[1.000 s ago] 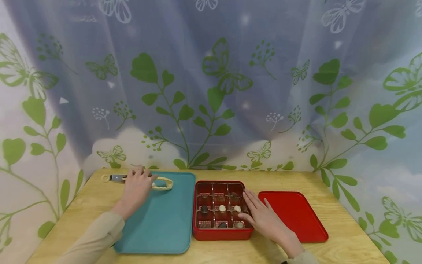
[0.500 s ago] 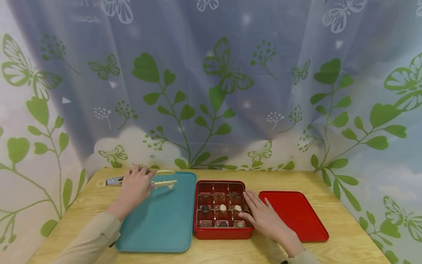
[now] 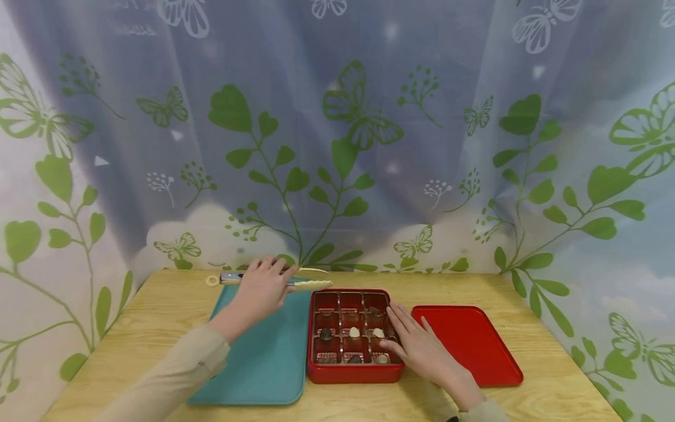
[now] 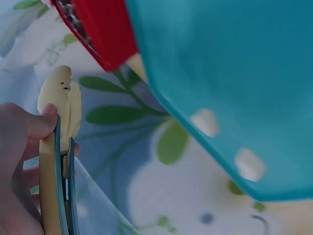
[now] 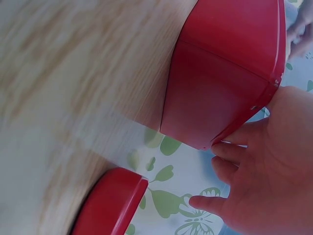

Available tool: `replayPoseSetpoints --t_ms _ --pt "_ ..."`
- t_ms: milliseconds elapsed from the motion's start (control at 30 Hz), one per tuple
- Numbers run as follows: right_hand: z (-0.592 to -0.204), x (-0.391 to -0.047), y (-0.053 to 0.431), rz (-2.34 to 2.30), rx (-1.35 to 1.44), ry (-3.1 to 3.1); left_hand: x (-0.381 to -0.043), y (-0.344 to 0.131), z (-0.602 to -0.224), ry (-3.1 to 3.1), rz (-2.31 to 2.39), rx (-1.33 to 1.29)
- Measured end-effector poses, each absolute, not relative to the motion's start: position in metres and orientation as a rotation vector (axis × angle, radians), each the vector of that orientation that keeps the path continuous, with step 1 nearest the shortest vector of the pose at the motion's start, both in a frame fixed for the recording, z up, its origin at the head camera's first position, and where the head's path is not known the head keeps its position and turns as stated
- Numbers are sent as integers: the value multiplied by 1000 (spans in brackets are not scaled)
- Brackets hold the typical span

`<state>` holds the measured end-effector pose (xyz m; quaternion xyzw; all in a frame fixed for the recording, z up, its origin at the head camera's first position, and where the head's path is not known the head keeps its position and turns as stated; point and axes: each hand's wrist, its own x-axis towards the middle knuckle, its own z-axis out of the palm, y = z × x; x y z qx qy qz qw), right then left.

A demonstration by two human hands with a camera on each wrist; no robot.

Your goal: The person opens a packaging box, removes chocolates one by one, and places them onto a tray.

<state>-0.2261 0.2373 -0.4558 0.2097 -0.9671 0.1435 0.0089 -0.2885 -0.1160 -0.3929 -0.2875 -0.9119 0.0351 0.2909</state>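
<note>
My left hand (image 3: 261, 293) grips a pair of tongs (image 3: 312, 285) with a metal handle and cream scalloped tips. They are held above the far end of the teal tray (image 3: 253, 369), tips reaching toward the red box (image 3: 355, 375). Whether anything sits between the tips cannot be told. Two white pieces (image 4: 204, 122) lie on the tray in the left wrist view. Inside the box, a clear divided insert holds small sweets, among them a dark piece (image 3: 326, 334) and a white piece (image 3: 354, 332). My right hand (image 3: 427, 354) rests against the box's right side, fingers extended.
A red lid (image 3: 469, 346) lies on the wooden table (image 3: 548, 375) to the right of the box. Behind the table hangs a curtain (image 3: 337, 176) printed with leaves and butterflies.
My left hand has carried the tongs rightward and slightly away, from over the tray's far left toward the box's far left corner. The right hand has stayed against the box.
</note>
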Motion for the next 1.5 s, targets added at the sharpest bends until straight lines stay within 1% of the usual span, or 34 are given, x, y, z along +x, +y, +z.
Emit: replayPoseSetpoints --t_ms 300,500,833,1133,1500 --pt "-456 -226 238 441 653 -3019 -304 -50 -375 -2325 308 -976" --pt "-456 -227 239 429 644 -3018 -312 -11 -371 -2248 533 -1028" --pt "-456 -227 239 445 645 -3028 -315 35 -370 -2210 960 -1098" --pt "-455 -226 240 459 641 -3040 -315 63 -376 -2158 1141 -1149" --pt "-455 -226 240 447 633 -3046 -323 68 -380 -2111 1184 -1185"
